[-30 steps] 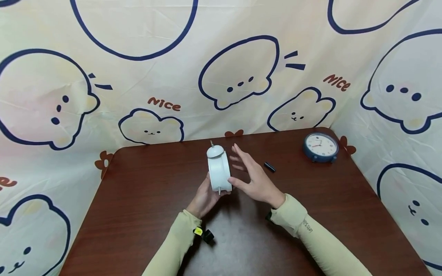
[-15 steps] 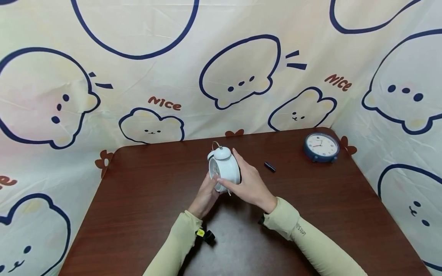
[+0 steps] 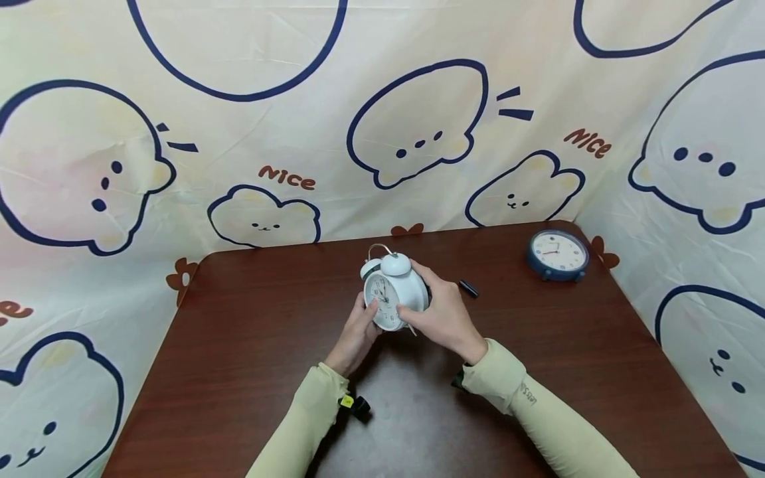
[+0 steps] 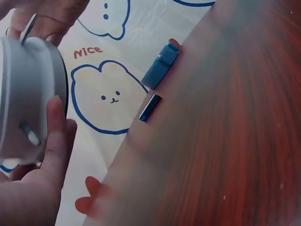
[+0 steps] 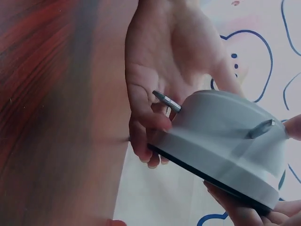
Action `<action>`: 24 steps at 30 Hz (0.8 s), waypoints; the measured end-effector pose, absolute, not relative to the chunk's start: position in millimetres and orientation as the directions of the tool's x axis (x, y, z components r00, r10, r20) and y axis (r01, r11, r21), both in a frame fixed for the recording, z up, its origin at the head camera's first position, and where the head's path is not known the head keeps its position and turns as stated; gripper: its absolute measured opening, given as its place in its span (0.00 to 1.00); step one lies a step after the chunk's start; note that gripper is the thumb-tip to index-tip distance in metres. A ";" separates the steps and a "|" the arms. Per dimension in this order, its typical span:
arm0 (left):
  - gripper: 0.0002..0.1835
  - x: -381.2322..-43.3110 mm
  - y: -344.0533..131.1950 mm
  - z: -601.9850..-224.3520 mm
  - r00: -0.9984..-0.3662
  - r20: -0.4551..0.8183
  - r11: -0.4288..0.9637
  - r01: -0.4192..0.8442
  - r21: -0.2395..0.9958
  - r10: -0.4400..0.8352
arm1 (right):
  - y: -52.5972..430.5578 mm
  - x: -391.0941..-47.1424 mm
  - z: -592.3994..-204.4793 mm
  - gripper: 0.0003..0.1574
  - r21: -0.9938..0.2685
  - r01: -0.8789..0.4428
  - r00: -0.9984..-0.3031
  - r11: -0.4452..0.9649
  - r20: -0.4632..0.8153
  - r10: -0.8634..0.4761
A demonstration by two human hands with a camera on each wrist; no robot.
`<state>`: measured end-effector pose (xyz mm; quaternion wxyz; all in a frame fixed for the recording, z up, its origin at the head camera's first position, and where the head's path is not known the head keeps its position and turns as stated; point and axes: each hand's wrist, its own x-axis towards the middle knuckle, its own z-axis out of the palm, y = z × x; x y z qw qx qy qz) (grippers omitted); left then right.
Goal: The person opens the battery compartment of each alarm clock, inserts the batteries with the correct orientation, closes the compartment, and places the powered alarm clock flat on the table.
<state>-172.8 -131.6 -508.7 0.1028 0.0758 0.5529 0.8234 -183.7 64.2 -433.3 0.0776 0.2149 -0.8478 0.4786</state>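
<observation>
Both hands hold a white twin-bell alarm clock above the table, its dial turned towards the front left. My left hand grips it from the lower left, thumb on the front. On the other side, my right hand has its thumb at the front rim and its fingers behind the casing, mostly hidden in the head view. The right wrist view shows the clock's casing with two metal feet, and the left palm beside it.
A dark blue round clock sits face up at the table's far right corner. Between it and the hands lies a small black cylinder. Printed cloth stands behind the brown table.
The alarm clock has turned from side-on, so its dial now shows. My right hand, spread beside it a second ago, has come into a grip on its right side.
</observation>
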 end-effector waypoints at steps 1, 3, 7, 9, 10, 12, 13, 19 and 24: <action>0.22 -173.0 -132.1 -508.5 -0.964 0.015 -0.369 -0.086 0.925 0.264 | 66.1 -184.6 -432.8 0.50 -0.783 -0.438 -0.896 0.442 0.342 -0.283; 0.18 -173.7 -133.3 -508.9 -0.959 0.025 -0.377 -0.087 0.922 0.281 | 70.1 -186.3 -431.3 0.48 -0.799 -0.431 -0.899 0.419 0.338 -0.279; 0.19 -173.2 -136.8 -509.4 -0.951 0.045 -0.390 -0.081 0.917 0.305 | 76.6 -189.4 -428.1 0.47 -0.863 -0.386 -0.909 0.324 0.298 -0.290; 0.23 -172.7 -138.8 -510.2 -0.945 0.055 -0.393 -0.080 0.916 0.322 | 79.0 -190.6 -427.8 0.46 -0.896 -0.349 -0.918 0.275 0.268 -0.294; 0.25 -172.3 -139.9 -510.8 -0.941 0.060 -0.391 -0.079 0.917 0.332 | 79.9 -191.3 -427.9 0.46 -0.907 -0.336 -0.920 0.254 0.258 -0.295; 0.27 -171.6 -141.6 -511.7 -0.932 0.079 -0.383 -0.067 0.921 0.354 | 80.9 -192.7 -428.6 0.45 -0.919 -0.320 -0.922 0.231 0.246 -0.301; 0.27 -171.5 -142.4 -512.1 -0.929 0.092 -0.382 -0.057 0.922 0.359 | 81.2 -193.7 -429.3 0.45 -0.923 -0.315 -0.921 0.218 0.242 -0.305; 0.23 -172.8 -144.4 -511.7 -0.936 0.141 -0.414 -0.006 0.910 0.323 | 80.2 -197.8 -431.0 0.44 -0.944 -0.286 -0.914 0.166 0.217 -0.343; 0.18 -173.0 -144.9 -510.4 -0.952 0.138 -0.397 0.019 0.918 0.274 | 78.4 -197.7 -432.5 0.42 -0.939 -0.278 -0.912 0.203 0.191 -0.363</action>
